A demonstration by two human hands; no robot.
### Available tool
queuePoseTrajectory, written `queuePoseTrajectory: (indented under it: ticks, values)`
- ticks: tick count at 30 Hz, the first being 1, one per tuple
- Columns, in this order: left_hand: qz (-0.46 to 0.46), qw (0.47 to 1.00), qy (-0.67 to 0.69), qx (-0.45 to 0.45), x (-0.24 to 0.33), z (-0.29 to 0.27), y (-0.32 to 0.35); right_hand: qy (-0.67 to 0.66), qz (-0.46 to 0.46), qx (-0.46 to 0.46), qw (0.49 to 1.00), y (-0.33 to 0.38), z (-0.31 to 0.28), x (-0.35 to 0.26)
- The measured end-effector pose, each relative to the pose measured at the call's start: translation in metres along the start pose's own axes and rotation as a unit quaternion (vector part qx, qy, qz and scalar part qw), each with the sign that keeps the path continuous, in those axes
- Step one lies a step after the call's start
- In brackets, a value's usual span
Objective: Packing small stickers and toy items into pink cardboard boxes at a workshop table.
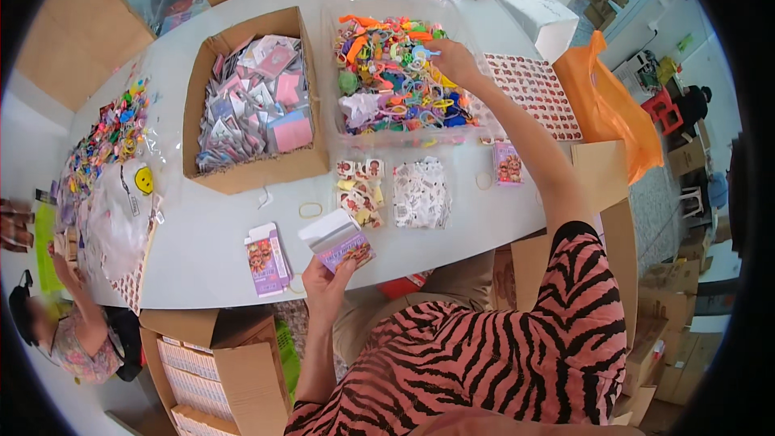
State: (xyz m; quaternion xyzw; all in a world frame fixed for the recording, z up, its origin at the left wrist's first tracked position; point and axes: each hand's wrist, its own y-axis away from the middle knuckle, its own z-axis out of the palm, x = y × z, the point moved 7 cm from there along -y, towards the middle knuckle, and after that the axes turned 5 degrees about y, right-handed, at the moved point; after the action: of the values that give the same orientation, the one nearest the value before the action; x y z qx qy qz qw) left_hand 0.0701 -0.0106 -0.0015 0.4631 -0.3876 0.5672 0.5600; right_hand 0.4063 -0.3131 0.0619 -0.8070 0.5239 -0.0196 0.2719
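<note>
Reaching Across a Crowded Table

Holding a small purple box [339, 244] with its white flap open, the left hand [327, 278] sits near the table's front edge [242, 295], fingers closed around the box's lower half. The right hand [452, 60] stretches far forward into the clear plastic tray [404, 139] of colourful small toys [395, 73], fingertips pinched together among them; whether they already grip one piece I cannot tell.

The main risk, as I judge it, is the long reach: the right forearm crosses above the tray's near wall and the sticker sheet [537, 93], so a low withdrawal could catch the tray's rim and drag it, or scatter toys. A tangled piece may pull neighbours out with it. The open flap on the purple box could fold or tear if the grip tightens, and the box is tilted, so anything dropped in carelessly may slip past the opening.

Room is tight. The cardboard box of packets [254, 97] stands just left of the tray, two small clear bags [395, 192] lie between tray and front edge, and a second purple box [266, 260] rests near that edge, easily knocked off. Loose rubber bands [311, 210] dot the bare white patch in the middle, the only open space. Another person works at the far left.
</note>
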Motion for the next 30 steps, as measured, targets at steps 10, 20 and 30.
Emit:
queuePoseTrajectory:
  ticks: [10,20,30]
  values:
    - [-0.048,0.998,0.026,0.004,-0.012,-0.002,-0.015,0.179,0.077,-0.082,0.977,-0.029,0.060,0.048]
    - [-0.060,0.998,0.033,0.007,-0.010,0.008,-0.030,0.162,0.067,-0.074,0.982,-0.035,0.057,0.064]
    - [-0.060,0.997,0.047,-0.013,-0.010,0.019,-0.025,-0.018,0.052,-0.047,0.997,-0.043,0.041,0.023]
